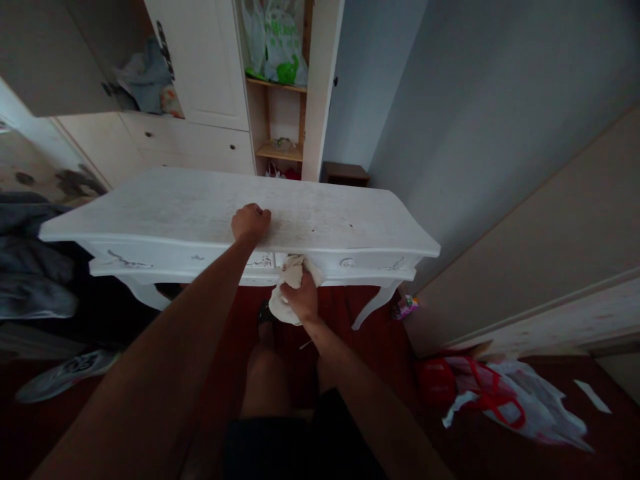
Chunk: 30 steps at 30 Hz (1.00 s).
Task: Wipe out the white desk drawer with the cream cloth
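Observation:
A white table (165, 200) with curved legs and carved drawer fronts stands before me, its top marked by greyish smudges and a few dark specks. On that top, near the front edge, my left hand (251, 221) rests as a closed fist, with nothing seen in it. Lower down, my right hand (303, 298) grips a cream cloth (286, 305). The bunched upper part of the cloth touches the drawer front just right of the middle, while the rest hangs below. The fingertips of my right hand are partly hidden in its folds.
Behind the table is a white wardrobe (210, 60) with open doors and plastic bags (283, 43) on a shelf. Dark clothes (30, 260) lie at left above a shoe (67, 375). Bags with red handles (505, 400) lie on the right floor beside the wall.

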Each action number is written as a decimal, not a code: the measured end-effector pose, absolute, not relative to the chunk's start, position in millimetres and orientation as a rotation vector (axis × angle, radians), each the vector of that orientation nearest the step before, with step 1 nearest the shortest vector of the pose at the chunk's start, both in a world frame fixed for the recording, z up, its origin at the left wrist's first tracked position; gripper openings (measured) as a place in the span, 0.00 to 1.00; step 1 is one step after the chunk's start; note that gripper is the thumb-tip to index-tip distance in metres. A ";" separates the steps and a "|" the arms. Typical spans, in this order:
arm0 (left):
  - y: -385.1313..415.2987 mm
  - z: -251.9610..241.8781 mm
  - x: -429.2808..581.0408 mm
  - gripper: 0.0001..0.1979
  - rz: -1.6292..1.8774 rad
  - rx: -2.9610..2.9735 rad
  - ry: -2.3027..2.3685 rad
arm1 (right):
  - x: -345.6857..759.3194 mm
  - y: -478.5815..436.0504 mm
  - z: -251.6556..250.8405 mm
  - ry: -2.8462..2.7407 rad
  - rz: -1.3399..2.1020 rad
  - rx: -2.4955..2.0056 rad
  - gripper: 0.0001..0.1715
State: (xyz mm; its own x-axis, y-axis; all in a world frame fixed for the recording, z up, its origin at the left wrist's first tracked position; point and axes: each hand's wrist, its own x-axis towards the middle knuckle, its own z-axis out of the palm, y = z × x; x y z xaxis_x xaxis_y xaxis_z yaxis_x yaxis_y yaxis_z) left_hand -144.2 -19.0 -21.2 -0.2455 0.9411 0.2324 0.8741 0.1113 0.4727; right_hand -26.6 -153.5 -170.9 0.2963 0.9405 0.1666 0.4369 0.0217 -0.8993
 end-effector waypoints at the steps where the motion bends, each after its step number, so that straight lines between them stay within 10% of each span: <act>1: -18.9 -21.6 -144.4 0.17 0.811 1.845 2.240 | -15.0 -156.3 -171.3 -1.374 0.623 -1.622 0.32; 30: -27.7 -20.7 -144.8 0.17 0.837 1.922 2.246 | 283.5 -210.7 -156.5 -1.761 -0.068 -2.424 0.39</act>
State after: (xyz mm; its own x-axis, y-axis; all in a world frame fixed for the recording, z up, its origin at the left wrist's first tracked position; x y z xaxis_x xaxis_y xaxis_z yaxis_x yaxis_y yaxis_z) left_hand -144.8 -27.7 -20.7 -0.2155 0.9325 0.2898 0.8948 0.0698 0.4409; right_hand 283.5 -210.7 -156.5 0.3119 0.9423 0.1215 0.9489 -0.3024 -0.0899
